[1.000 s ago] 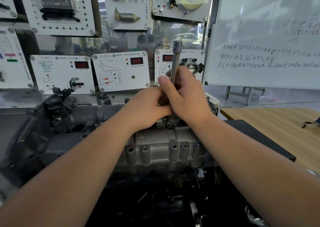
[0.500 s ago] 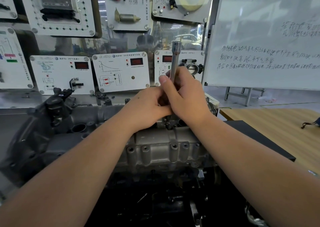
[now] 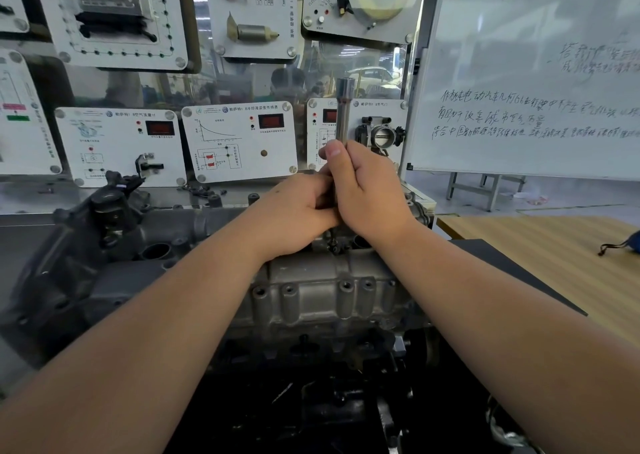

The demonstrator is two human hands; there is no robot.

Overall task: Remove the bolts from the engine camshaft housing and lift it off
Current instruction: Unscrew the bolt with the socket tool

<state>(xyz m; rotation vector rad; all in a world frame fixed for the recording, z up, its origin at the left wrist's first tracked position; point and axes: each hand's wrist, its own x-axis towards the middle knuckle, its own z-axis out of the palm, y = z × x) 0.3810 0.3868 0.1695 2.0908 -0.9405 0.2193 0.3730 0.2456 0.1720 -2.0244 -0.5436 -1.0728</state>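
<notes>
Evidently both hands, left [image 3: 294,211] and right [image 3: 367,193], wrap tightly round an upright socket wrench [image 3: 344,114] to steady it on a bolt atop the housing [image 3: 311,280].

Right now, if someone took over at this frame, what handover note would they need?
Right hand: grip round the upright socket tool, thumb up along the shaft.
Left hand: fingers curled round the tool's lower part, against the right hand.
The tool's tip, by a bolt on top of the housing, is hidden by the hands.
Done: cannot tell how many bolts are out.
Left: finish this bolt, clear any others, lift the housing, which sits on the engine.
</notes>
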